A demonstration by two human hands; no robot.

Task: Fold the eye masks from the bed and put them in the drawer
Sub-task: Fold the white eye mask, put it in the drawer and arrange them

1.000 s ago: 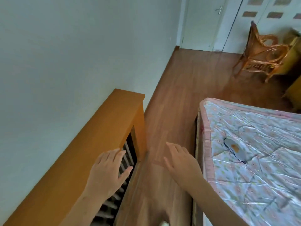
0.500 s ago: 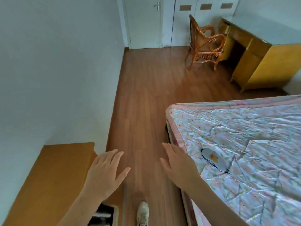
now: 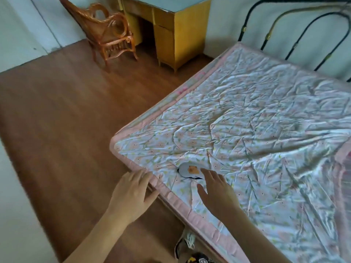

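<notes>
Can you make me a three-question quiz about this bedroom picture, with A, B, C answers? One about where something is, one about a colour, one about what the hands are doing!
1. Where is the small white eye mask with the orange patch?
A. On the floral quilted bed
B. On the chair
C. On the floor

2. What colour is the bed's border?
A. Green
B. Pink
C. Black

3. What are the hands doing?
A. Both holding masks
B. Both empty and open
C. Clapping

Answers: 1 A, it lies near the bed's corner. 2 B, the edging is pink. 3 B, the left hand and right hand have spread fingers, holding nothing.
</notes>
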